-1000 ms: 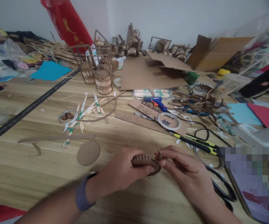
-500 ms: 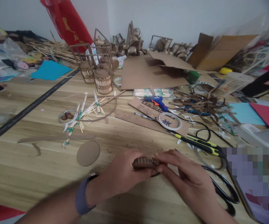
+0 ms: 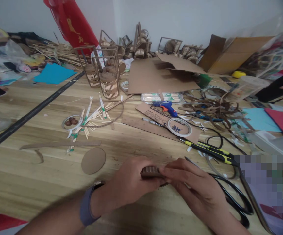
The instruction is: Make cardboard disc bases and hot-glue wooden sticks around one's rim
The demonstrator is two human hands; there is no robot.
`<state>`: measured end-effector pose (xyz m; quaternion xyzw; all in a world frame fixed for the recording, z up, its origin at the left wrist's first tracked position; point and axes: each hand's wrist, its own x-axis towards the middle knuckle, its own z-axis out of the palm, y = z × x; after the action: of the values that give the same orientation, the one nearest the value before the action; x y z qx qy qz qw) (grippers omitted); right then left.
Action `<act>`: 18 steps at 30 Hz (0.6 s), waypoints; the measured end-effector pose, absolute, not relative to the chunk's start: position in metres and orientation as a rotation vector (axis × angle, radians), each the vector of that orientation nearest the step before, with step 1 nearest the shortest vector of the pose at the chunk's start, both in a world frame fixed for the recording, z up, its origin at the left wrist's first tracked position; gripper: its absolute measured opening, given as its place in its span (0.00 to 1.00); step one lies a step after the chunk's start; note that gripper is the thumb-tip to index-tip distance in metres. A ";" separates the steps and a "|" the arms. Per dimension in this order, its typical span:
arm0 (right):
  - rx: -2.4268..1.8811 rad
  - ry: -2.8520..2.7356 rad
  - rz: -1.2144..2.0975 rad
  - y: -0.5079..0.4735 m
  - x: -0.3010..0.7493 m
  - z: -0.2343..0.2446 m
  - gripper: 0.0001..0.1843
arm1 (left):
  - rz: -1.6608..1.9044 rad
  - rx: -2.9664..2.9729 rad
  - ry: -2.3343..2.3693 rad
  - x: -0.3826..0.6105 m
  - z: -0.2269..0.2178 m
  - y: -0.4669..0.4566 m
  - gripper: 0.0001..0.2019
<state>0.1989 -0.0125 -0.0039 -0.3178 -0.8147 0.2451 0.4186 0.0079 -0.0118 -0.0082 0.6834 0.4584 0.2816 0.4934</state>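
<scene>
Corrugated cardboard disc (image 3: 150,170) gripped by left hand (image 3: 129,184) and right hand (image 3: 196,191) near bench's front edge; tape ring (image 3: 63,123) encloses brown beads (image 3: 70,122).

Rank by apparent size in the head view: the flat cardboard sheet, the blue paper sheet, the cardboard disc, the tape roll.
1. flat cardboard sheet: largest.
2. blue paper sheet.
3. cardboard disc and tape roll: look alike; the disc lies nearer the camera, so no ranking between them.
</scene>
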 end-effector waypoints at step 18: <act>-0.822 -1.959 0.632 -0.015 0.200 -0.012 0.16 | 0.605 1.495 1.036 0.003 -0.005 -0.012 0.15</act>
<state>0.1996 -0.0153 -0.0121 -0.3321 -0.7910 0.2550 0.4461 0.0034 -0.0115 -0.0052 0.6380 0.4425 0.2582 0.5749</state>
